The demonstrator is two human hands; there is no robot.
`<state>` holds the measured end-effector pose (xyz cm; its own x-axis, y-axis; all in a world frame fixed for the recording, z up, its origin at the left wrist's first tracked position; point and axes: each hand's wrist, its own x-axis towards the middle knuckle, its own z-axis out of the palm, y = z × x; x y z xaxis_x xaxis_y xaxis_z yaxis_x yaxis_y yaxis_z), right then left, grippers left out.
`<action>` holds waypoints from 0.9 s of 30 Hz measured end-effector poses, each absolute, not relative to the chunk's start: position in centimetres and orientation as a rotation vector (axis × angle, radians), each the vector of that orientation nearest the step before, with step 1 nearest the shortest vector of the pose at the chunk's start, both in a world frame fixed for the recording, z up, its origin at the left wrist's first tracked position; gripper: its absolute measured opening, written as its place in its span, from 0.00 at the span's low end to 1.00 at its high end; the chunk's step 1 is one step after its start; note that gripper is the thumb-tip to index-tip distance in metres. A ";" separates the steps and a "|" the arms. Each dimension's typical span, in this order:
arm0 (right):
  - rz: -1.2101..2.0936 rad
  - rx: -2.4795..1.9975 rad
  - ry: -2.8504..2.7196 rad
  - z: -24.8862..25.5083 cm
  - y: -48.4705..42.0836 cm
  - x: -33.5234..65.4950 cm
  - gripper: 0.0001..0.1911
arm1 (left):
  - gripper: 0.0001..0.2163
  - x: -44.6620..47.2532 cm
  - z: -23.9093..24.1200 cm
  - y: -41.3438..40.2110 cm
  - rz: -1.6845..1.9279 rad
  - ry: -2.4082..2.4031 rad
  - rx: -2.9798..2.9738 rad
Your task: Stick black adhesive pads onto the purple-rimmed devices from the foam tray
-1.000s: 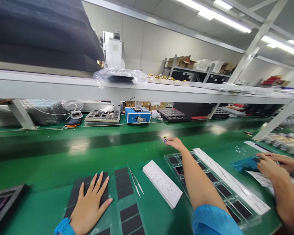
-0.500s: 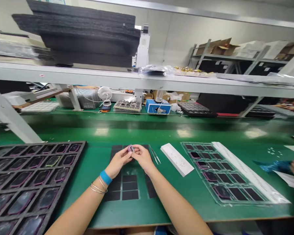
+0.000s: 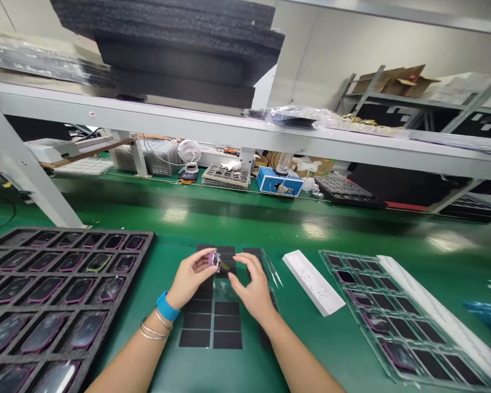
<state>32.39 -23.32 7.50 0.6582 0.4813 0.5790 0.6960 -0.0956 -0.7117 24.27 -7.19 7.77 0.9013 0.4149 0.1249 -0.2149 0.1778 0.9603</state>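
Observation:
My left hand (image 3: 190, 278) pinches a small purple-rimmed device housing (image 3: 215, 261) between thumb and fingers, tilted so that its silvery inner parts face right. A dark, blurred bit shows just right of the housing; I cannot tell if it is attached. Apart from it, my right hand (image 3: 253, 286) is open, thumb and fingers spread, with nothing visible in them. Beneath both hands lie dark rectangular pieces (image 3: 227, 323) in rows on the green bench. Metal tweezers (image 3: 273, 270) rest beyond my right hand, beside a long white block (image 3: 314, 283) dotted with tiny parts.
At left, a black foam tray (image 3: 145, 245) holds purple-rimmed devices and a green-rimmed one. On the right is a clear plastic tray (image 3: 387, 376) with dark pieces and several devices. A blue machine (image 3: 279, 182) and a white fan (image 3: 189, 152) stand under the shelf (image 3: 180, 123).
My right hand has come away from the housing and opened. My left hand keeps hold of the housing, now turned more sideways. The camera view has shifted and tilted slightly.

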 end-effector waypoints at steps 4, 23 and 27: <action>-0.198 -1.669 -0.961 7.8 -23.5 32.1 0.04 | 0.23 23.9 7.7 -7.3 0.236 0.166 0.952; 0.019 -1.620 -0.936 6.9 -22.8 31.4 0.01 | 0.24 24.1 5.6 -7.0 0.196 -0.008 1.241; -0.018 -1.640 -0.961 6.8 -22.8 31.5 0.01 | 0.23 24.2 5.6 -7.0 0.221 -0.020 1.273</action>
<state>31.47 -22.84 6.84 0.6616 0.5685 0.4890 0.5865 0.0139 -0.8098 24.20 -7.00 5.61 0.9787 0.1533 0.1366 -0.1751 0.2754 0.9453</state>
